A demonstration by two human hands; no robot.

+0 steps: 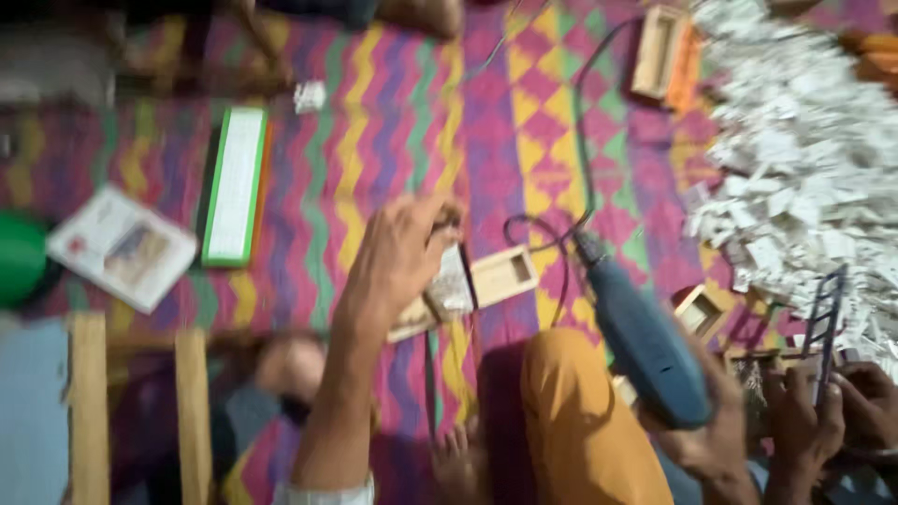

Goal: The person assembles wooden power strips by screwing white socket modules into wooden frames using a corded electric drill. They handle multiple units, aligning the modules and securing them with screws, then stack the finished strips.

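Wooden block [432, 309] under left hand [398, 257]; power tool [645, 341] right; paper heap [804, 159] far right.

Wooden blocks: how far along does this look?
Done: unclear, too blurred. In hand: left hand grips a small wooden block; right hand holds a blue power tool. Left: loose blocks on the mat; their state is unreadable.
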